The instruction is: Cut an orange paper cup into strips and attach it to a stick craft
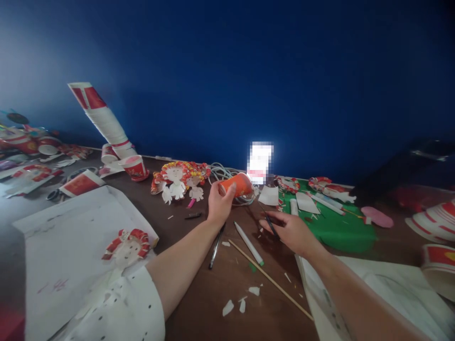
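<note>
My left hand is wrapped round an orange paper cup, which lies tilted on its side with its mouth to the right. In my right hand a slim dark tool is pinched, its thin tip towards the cup; its exact kind is too blurred to tell. Between my forearms lie a white marker with a green end, a black pen and a thin wooden stick. Small white paper scraps are scattered nearer me.
Paper-doll crafts with red and yellow curls and coiled cord lie behind my left hand. A tall stack of cups leans at the left. On the right are a green sheet, a white sheet and stacked cups.
</note>
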`<state>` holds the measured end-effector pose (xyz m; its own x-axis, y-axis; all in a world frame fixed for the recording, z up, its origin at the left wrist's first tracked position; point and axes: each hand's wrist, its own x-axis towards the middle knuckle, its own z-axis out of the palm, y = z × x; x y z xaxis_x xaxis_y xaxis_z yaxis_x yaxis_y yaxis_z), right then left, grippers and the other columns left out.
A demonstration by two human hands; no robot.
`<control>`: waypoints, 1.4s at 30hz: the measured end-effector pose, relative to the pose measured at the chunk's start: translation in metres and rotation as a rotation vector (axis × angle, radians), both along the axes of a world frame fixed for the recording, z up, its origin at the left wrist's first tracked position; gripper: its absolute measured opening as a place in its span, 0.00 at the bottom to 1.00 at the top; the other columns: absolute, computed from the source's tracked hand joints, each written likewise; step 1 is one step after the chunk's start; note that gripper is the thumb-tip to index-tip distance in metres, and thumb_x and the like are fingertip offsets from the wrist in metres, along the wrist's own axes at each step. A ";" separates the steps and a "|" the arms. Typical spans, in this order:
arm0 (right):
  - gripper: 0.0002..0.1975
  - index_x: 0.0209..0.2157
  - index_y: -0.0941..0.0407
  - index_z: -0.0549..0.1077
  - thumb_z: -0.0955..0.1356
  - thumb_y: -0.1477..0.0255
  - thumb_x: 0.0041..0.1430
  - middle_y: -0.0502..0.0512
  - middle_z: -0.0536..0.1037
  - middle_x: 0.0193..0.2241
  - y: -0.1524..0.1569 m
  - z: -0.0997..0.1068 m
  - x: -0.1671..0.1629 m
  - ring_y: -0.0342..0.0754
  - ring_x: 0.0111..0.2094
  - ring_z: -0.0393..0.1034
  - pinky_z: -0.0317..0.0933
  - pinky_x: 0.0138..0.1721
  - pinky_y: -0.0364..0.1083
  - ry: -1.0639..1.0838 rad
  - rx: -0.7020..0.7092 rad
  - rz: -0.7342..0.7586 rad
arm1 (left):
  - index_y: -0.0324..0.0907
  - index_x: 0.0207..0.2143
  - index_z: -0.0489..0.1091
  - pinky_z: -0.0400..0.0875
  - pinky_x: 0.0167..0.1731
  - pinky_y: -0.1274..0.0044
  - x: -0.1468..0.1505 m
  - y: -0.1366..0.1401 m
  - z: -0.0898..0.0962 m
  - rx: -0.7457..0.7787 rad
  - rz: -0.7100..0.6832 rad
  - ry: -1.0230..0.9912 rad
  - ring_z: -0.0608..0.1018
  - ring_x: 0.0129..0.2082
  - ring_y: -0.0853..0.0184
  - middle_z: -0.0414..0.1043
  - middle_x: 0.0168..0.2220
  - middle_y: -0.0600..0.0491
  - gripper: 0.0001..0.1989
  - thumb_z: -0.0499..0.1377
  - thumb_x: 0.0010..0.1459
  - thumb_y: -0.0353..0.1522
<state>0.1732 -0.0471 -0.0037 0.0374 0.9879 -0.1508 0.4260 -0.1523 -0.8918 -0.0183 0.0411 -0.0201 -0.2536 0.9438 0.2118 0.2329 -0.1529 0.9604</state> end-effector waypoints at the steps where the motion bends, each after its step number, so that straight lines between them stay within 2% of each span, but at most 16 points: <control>1: 0.24 0.44 0.58 0.77 0.73 0.59 0.46 0.56 0.81 0.33 0.000 -0.001 0.000 0.51 0.33 0.75 0.66 0.32 0.45 0.014 -0.004 0.000 | 0.41 0.42 0.67 0.64 0.34 0.77 0.000 0.000 0.000 -0.005 -0.006 0.005 0.68 0.30 0.69 0.65 0.29 0.56 0.24 0.58 0.51 0.48; 4: 0.23 0.44 0.57 0.77 0.72 0.59 0.47 0.55 0.81 0.32 -0.001 0.001 -0.001 0.51 0.32 0.75 0.66 0.31 0.45 0.057 0.010 0.001 | 0.41 0.39 0.68 0.63 0.32 0.78 0.000 0.000 -0.001 -0.018 -0.071 0.011 0.67 0.28 0.70 0.65 0.28 0.57 0.22 0.58 0.51 0.49; 8: 0.21 0.42 0.55 0.79 0.71 0.58 0.48 0.52 0.80 0.26 -0.002 0.009 -0.004 0.48 0.29 0.73 0.65 0.30 0.44 0.041 0.075 -0.014 | 0.41 0.36 0.69 0.63 0.30 0.78 0.003 -0.002 -0.004 -0.026 -0.170 0.001 0.68 0.27 0.70 0.67 0.27 0.56 0.21 0.57 0.52 0.50; 11: 0.22 0.42 0.54 0.79 0.72 0.57 0.47 0.50 0.77 0.22 -0.002 0.014 -0.006 0.46 0.25 0.70 0.62 0.28 0.43 0.061 0.072 -0.041 | 0.41 0.34 0.69 0.62 0.29 0.78 0.004 -0.004 -0.003 -0.014 -0.203 0.035 0.68 0.27 0.70 0.67 0.27 0.56 0.21 0.57 0.52 0.50; 17: 0.22 0.39 0.56 0.78 0.73 0.56 0.45 0.48 0.73 0.22 -0.003 0.015 -0.006 0.40 0.22 0.64 0.55 0.22 0.40 0.278 -0.030 -0.134 | 0.41 0.32 0.69 0.61 0.29 0.78 0.004 -0.010 0.002 -0.007 -0.249 0.092 0.69 0.27 0.70 0.69 0.27 0.56 0.20 0.58 0.51 0.49; 22: 0.20 0.30 0.57 0.76 0.75 0.56 0.42 0.49 0.72 0.24 -0.005 0.015 -0.002 0.37 0.21 0.63 0.49 0.18 0.36 0.503 -0.136 -0.189 | 0.40 0.34 0.69 0.61 0.29 0.78 0.003 -0.011 0.005 -0.006 -0.267 0.132 0.69 0.28 0.70 0.69 0.28 0.55 0.20 0.58 0.52 0.49; 30: 0.21 0.36 0.56 0.78 0.75 0.57 0.43 0.50 0.73 0.23 -0.005 0.010 -0.007 0.39 0.20 0.63 0.53 0.19 0.39 0.426 -0.075 -0.227 | 0.40 0.34 0.69 0.61 0.29 0.78 0.004 -0.013 0.006 0.021 -0.254 0.132 0.69 0.28 0.70 0.69 0.29 0.55 0.19 0.59 0.52 0.47; 34: 0.22 0.36 0.57 0.79 0.74 0.56 0.43 0.51 0.73 0.24 -0.006 0.010 -0.011 0.41 0.21 0.64 0.55 0.20 0.41 0.378 -0.003 -0.246 | 0.40 0.34 0.69 0.61 0.29 0.78 0.004 -0.014 0.007 0.035 -0.245 0.138 0.69 0.28 0.70 0.69 0.28 0.55 0.19 0.58 0.52 0.47; 42: 0.20 0.35 0.55 0.79 0.73 0.55 0.44 0.50 0.73 0.23 -0.005 0.007 -0.012 0.42 0.21 0.63 0.56 0.22 0.42 0.326 0.036 -0.258 | 0.41 0.33 0.68 0.61 0.29 0.78 0.003 -0.014 0.010 0.045 -0.247 0.152 0.68 0.28 0.71 0.68 0.28 0.55 0.18 0.58 0.52 0.47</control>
<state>0.1609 -0.0523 0.0032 0.2408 0.9571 -0.1612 0.0725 -0.1834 -0.9804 -0.0155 0.0270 -0.0102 0.0206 0.9620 0.2724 0.3241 -0.2641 0.9084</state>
